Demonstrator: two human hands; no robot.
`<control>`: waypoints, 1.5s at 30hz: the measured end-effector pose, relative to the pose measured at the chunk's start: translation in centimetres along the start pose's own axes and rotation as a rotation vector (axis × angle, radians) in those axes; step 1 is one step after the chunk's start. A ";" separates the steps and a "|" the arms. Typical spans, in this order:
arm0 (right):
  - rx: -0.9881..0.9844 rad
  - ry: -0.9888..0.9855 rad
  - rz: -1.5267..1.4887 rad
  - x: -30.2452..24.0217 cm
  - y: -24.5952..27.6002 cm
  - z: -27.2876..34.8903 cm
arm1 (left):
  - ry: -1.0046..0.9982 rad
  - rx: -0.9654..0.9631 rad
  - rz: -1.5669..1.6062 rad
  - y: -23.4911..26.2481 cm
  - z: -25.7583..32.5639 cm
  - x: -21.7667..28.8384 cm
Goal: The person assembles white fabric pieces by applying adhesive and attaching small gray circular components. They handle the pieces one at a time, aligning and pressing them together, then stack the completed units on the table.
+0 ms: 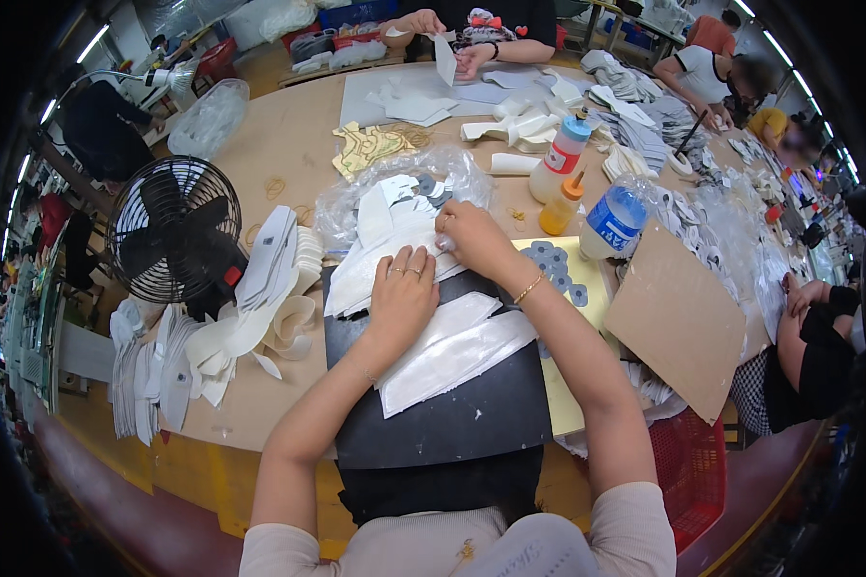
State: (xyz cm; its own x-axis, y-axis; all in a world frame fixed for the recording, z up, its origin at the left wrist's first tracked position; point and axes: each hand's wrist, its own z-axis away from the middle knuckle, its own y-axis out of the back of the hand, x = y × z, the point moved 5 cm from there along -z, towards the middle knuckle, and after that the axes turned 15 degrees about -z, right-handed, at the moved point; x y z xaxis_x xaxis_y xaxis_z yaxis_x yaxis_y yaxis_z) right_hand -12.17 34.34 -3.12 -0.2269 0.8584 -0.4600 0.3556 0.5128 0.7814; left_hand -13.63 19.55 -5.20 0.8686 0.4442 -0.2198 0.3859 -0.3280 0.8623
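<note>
My left hand (404,300) lies flat with fingers stretched out, pressing on a fanned stack of white cut pieces (356,274). At the stack's right edge my right hand (476,240) has its fingers pinched together. A small whitish bit shows by its fingertips, but I cannot make out what it is. Nearer to me, several glossy white pieces (443,361) overlap on a black board (452,428). Beyond my hands, small grey pieces (423,185) and more white ones rest on a clear plastic bag (342,207).
Left stands a black fan (173,226) beside stacked white pieces (269,255). Right are a red-and-white bottle (558,159), an orange-capped bottle (561,207), a blue-labelled bottle (616,221), a yellow sheet (568,385) with grey pieces and a brown board (678,322). A co-worker's hands (471,60) hold a white piece opposite.
</note>
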 end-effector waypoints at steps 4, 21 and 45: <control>0.012 0.124 0.116 -0.9 -0.4 0.3 | 0.008 0.021 -0.007 -0.1 -0.2 0.0; 0.477 -0.497 -0.999 -9.7 11.1 13.9 | 0.257 -0.327 0.561 9.0 8.8 -1.9; 0.237 -0.685 -1.138 -17.9 -3.8 16.3 | 0.544 -0.056 0.931 11.5 15.5 2.9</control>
State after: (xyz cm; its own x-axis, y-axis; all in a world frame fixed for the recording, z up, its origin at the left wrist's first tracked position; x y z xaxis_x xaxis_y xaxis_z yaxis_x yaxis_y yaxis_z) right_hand 5.33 17.26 -4.76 -0.0285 -0.2435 -0.9695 0.4369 0.8693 -0.2312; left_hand -1.88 4.11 -2.96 0.5532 0.3555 0.7534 -0.3812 -0.6961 0.6084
